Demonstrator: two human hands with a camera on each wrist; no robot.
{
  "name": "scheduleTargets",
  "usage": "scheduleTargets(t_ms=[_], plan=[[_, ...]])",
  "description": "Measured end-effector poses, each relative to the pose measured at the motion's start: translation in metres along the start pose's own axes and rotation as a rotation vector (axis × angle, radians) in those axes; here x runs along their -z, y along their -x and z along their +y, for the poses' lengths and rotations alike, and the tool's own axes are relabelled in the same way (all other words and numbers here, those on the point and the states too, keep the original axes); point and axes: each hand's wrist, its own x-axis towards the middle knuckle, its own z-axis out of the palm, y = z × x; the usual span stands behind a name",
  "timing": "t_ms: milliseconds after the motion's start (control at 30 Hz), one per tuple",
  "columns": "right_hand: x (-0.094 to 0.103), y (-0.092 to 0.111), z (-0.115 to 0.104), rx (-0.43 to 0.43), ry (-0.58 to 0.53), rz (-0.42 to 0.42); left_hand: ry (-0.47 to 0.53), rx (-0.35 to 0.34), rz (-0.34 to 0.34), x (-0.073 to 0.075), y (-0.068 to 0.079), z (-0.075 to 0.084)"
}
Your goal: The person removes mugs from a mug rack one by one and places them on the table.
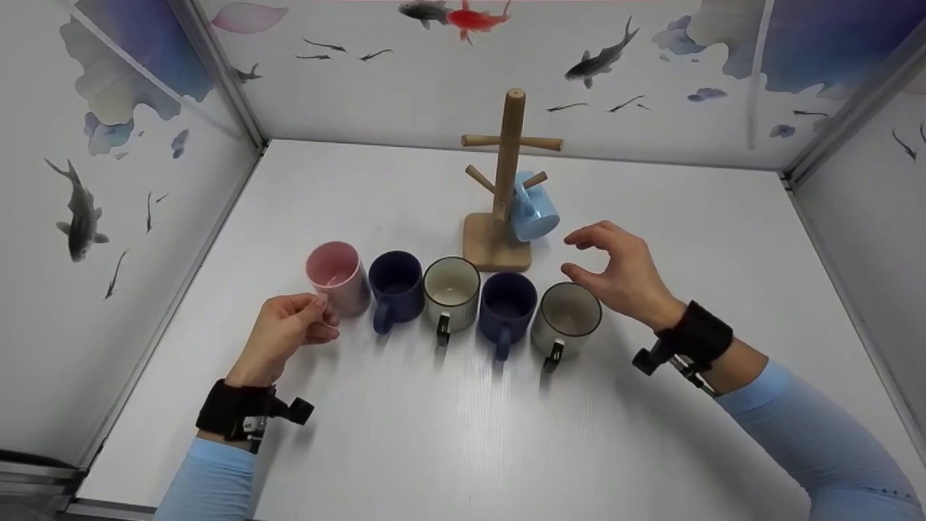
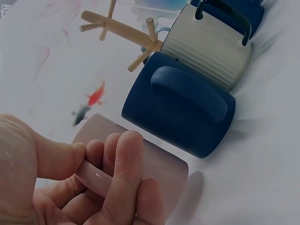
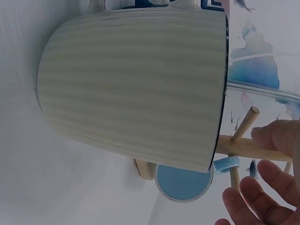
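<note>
My left hand (image 1: 283, 331) pinches the handle of a pink mug (image 1: 352, 291) at the left end of a row; the left wrist view shows the thumb and fingers around that handle (image 2: 97, 179). My right hand (image 1: 628, 276) is held beside and above the rim of a ribbed, dark-rimmed grey mug (image 1: 544, 338) at the row's right end, thumb and fingers apart with nothing between them. Between these two mugs stand a dark blue mug (image 1: 407, 302), a ribbed cream mug (image 1: 463, 312) and another dark blue mug (image 1: 518, 320), handles toward me.
Behind the row stands a wooden mug tree (image 1: 511, 137) with a square base (image 1: 480, 242). A light blue mug (image 1: 537, 215) hangs tilted from its lower right peg. White panels printed with fish (image 1: 477, 19) enclose the white table (image 1: 434, 434) at the back and sides.
</note>
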Motion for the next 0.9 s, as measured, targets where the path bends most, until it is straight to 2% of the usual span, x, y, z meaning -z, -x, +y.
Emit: scheduleTargets(t_ms=[200, 733, 900], plan=[[0.0008, -0.0029, -0.0009, -0.009, 0.007, -0.006, -0.025, 0.016, -0.005, -0.0004, -0.0024, 0.0006], [0.0011, -0.0032, -0.0008, -0.037, -0.024, 0.01, -0.006, 0.049, -0.016, -0.0042, -0.0059, -0.0072], [-0.001, -0.0054, -0.002, -0.029, -0.028, 0.007, -0.047, 0.06, -0.009, -0.0032, -0.006, -0.0054]])
